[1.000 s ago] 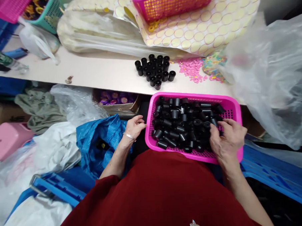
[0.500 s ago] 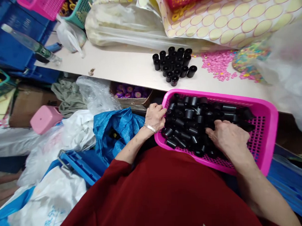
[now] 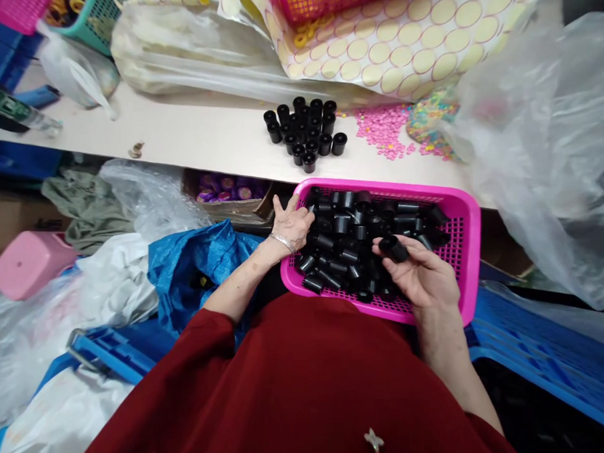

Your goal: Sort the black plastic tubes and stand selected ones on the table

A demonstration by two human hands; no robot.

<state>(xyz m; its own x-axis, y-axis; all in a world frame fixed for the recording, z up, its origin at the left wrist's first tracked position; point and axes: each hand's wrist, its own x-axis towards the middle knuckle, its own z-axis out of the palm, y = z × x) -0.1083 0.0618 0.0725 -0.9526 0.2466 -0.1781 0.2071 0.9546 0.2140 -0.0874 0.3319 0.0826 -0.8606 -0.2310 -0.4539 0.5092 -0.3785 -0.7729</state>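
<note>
Looking down through the head camera, I find the right hand palm up over the near right part of the pink basket. Its grip is clamped on one black tube, pinched between thumb and fingertips. The tube sits at the far left tip of that hand, just above the heap. Its long axis lies roughly left to right, a little tilted, with an open end turned to the far left.

The left hand rests on the basket's left rim, fingers reaching in among the loose tubes. I cannot tell whether its grip has closed on one of them or only lies on top. The held tube is plainly the right hand's, and the left is near but apart from it, across the heap.

The basket sits in the person's lap against the near edge of the counter, filled with those tubes lying every which way. Straight beyond it on the counter, a tight cluster of standing tubes waits upright, open ends up. Pink beads are scattered just right of the cluster. Under the counter edge to the left, a cardboard box holds purple pieces. A clear plastic bag bulges at the far right.
</note>
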